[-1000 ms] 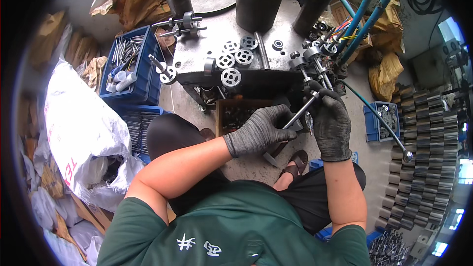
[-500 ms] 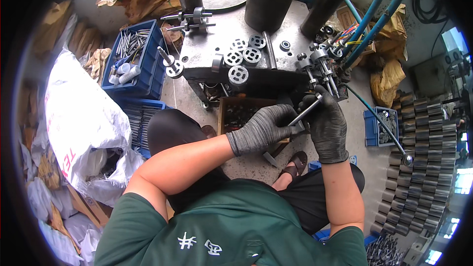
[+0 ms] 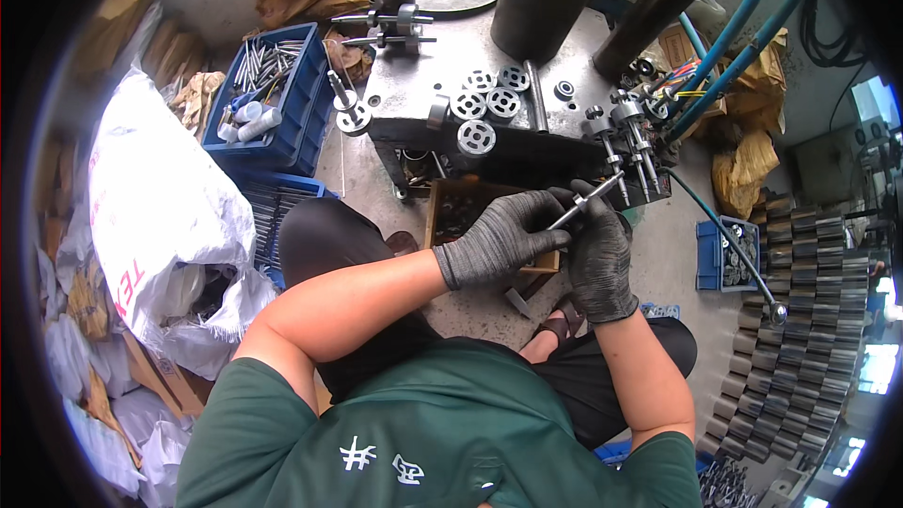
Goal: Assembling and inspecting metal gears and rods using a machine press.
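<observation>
My left hand (image 3: 501,241), in a grey knit glove, pinches the lower end of a slim metal shaft (image 3: 596,192). The fingers of my right hand (image 3: 602,266), gloved alike, are closed around the middle of that shaft, beside a thicker section. It slants up to the right, its far tip close to several shafts with round collars (image 3: 632,116) at the bench's right corner. Ahead of my left hand, several round slotted metal discs (image 3: 476,137) lie on the steel bench (image 3: 414,85). A short bar (image 3: 537,99) and a small bearing (image 3: 564,89) are right of them.
A wooden box (image 3: 435,226) of dark parts stands under the bench. Blue crates (image 3: 306,122) and a white sack (image 3: 155,207) are at left. Dark columns and blue hoses (image 3: 734,47) rise behind. At right are a blue crate (image 3: 710,259), a ball-ended lever (image 3: 777,312) and stacked metal cylinders (image 3: 800,320).
My right hand has moved slightly left and down. More of the shaft shows beyond its fingers, including the thicker section and upper tip. The bench appears shifted slightly right.
</observation>
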A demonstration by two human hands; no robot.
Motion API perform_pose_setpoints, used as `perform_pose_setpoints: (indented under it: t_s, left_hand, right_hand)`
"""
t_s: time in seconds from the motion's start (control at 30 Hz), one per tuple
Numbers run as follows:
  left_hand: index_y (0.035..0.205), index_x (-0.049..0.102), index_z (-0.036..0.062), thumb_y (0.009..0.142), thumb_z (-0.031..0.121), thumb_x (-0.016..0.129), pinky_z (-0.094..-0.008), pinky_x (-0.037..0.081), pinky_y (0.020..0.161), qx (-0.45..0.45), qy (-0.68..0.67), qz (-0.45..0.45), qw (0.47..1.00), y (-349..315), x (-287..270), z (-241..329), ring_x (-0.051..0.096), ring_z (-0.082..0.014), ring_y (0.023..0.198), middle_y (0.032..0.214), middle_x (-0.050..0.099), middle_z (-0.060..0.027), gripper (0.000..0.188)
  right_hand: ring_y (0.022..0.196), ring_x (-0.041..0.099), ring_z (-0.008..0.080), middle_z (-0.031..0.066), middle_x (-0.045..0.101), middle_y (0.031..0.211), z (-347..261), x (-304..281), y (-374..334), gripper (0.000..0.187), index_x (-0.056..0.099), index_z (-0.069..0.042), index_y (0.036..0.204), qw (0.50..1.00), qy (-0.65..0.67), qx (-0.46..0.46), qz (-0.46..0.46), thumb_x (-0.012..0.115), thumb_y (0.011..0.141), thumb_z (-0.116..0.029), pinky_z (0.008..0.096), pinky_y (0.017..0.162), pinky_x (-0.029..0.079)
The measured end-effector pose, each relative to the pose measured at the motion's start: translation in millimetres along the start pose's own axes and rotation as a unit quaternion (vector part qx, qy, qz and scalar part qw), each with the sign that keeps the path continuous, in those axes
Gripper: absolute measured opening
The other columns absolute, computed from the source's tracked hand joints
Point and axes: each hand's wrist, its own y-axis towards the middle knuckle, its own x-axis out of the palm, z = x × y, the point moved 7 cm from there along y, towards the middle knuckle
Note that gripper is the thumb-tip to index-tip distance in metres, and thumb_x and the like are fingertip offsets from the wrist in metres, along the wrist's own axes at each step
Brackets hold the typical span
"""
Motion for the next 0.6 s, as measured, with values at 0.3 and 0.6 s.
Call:
perform_pose_setpoints:
  t_s: [0.3, 0.6]
  left_hand:
    - [0.126, 0.052, 0.0079, 0.096, 0.038, 0.064, -0.0386, 0.056, 0.076, -0.206, -0.266, 0.341, 0.878, -23, -87, -67, 0.064, -0.0209, 0.087, 0.111, 0.062, -0.0103, 0.045]
    - [0.145, 0.035, 0.0113, 0.093, 0.032, 0.068, -0.0453, 0.057, 0.087, -0.112, -0.344, 0.378, 0.852, 3, -118, -53, 0.062, -0.0284, 0.107, 0.122, 0.057, -0.0137, 0.065]
  right_hand:
    - [0.075, 0.066, 0.0190, 0.0083, 0.068, 0.093, -44, 24, 34, 0.045, 0.051, -0.001, 0.140, 0.919, -0.390, -0.040, -0.049, 0.060, 0.103, -0.023, 0.0341, 0.073, 0.057]
    - [0.088, 0.070, 0.0375, 0.0193, 0.070, 0.092, -39, 151, 70, 0.021, 0.070, -0.011, 0.098, 0.372, -0.887, -0.220, -0.164, 0.065, 0.094, -0.031, 0.0496, 0.080, 0.056]
